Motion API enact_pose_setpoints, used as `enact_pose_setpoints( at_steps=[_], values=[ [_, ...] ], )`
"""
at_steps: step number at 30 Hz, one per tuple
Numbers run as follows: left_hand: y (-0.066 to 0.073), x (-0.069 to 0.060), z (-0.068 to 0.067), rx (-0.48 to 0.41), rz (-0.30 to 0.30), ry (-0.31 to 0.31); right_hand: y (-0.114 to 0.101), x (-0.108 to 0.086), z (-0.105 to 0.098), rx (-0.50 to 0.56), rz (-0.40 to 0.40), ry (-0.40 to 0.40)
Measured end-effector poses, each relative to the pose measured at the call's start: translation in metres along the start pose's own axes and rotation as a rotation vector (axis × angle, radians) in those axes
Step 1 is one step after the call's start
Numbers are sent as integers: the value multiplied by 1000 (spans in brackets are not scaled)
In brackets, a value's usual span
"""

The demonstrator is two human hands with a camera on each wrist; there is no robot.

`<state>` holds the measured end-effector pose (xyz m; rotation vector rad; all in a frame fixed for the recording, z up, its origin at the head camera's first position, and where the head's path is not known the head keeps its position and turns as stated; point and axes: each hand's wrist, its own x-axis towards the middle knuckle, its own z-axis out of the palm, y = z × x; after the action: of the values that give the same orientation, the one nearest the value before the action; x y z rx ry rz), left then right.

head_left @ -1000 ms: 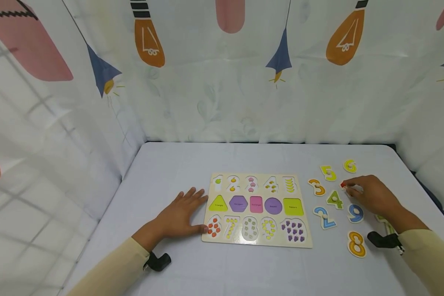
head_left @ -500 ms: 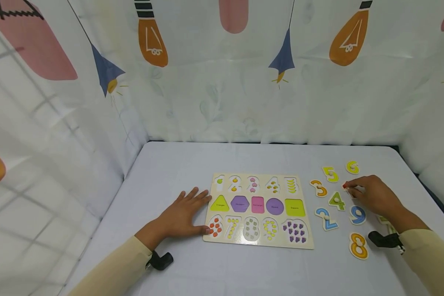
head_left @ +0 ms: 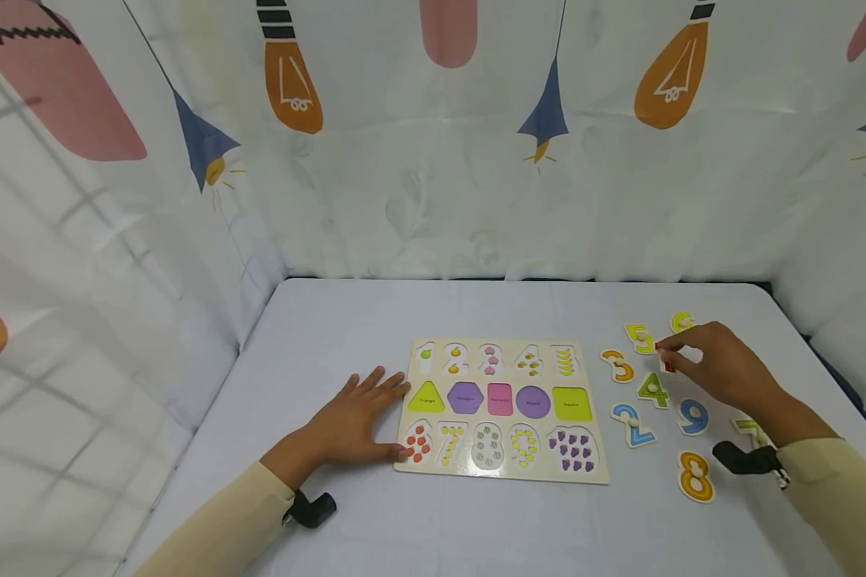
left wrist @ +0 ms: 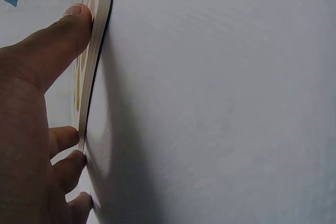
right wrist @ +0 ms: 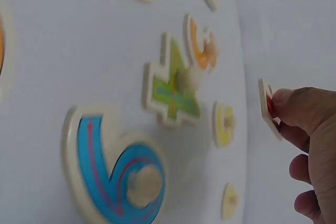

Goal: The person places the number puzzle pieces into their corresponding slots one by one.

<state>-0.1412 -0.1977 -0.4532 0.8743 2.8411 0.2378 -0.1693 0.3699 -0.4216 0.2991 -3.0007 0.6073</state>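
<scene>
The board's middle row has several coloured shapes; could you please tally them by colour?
Lime: 2 (triangle, square)
Purple: 2 (hexagon, circle)
Pink: 1 (rectangle)
Total: 5 in the board's middle row

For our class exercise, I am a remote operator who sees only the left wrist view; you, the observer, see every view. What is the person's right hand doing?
Observer: The right hand pinches a red piece between thumb and finger.
Operator: I see the board almost edge-on. Which shapes appear in its middle row?
Observer: A triangle, a hexagon, a rectangle, a circle and a square.
Operator: Which loose numbers are blue?
Observer: The 2 and the 9, both on the table to the right of the board.
</scene>
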Motion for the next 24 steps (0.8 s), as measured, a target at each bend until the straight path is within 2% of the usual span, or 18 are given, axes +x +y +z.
enact_pose_setpoints(
  at_steps=[6,11,19,24],
  values=[
    [1,0,-2,-9,-6,-23,-29,7,-3,-11,-48,21],
    [0,-1,-2,-7,-1,-16,-54,17,0,17,-75,3],
    [-3,-2,1,-4,6,-4,-84,33,13,36,-157,33],
    [-3,-3,2,-11,10,2,-98,43,25,32,-234,52]
  ],
)
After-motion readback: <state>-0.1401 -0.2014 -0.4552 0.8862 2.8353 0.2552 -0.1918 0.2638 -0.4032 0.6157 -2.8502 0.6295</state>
